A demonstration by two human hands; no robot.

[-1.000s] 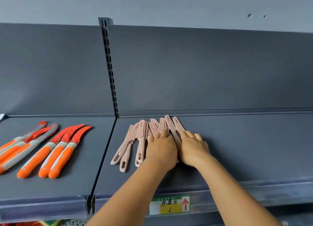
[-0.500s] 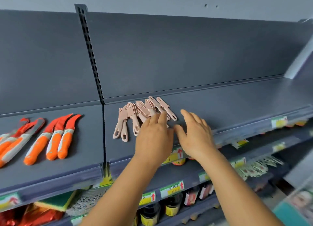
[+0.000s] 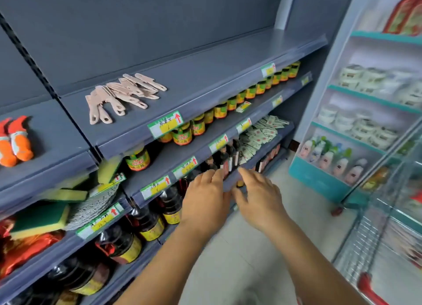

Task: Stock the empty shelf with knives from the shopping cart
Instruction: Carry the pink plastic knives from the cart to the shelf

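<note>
Several pale pink knives [image 3: 123, 97] lie fanned out on the dark grey top shelf [image 3: 212, 69], handles toward the front edge. Orange-handled knives [image 3: 16, 142] lie on the neighbouring shelf section at the far left. My left hand [image 3: 205, 202] and my right hand [image 3: 258, 197] hang side by side in front of the lower shelves, well below the pink knives, fingers relaxed and holding nothing. The wire shopping cart [image 3: 374, 240] with a red handle stands at the lower right; its contents are blurred.
Jars with green labels [image 3: 182, 133] line the second shelf. Dark sauce bottles [image 3: 146, 222] fill the shelves below, with sponges [image 3: 43, 218] and red packets at the left. A teal shelving unit [image 3: 356, 126] of white goods stands at the right, across the floor aisle.
Both hands have come off the pink knives and dropped below the shelf. The view has swung right and down, bringing the lower shelves, aisle and cart into sight.
</note>
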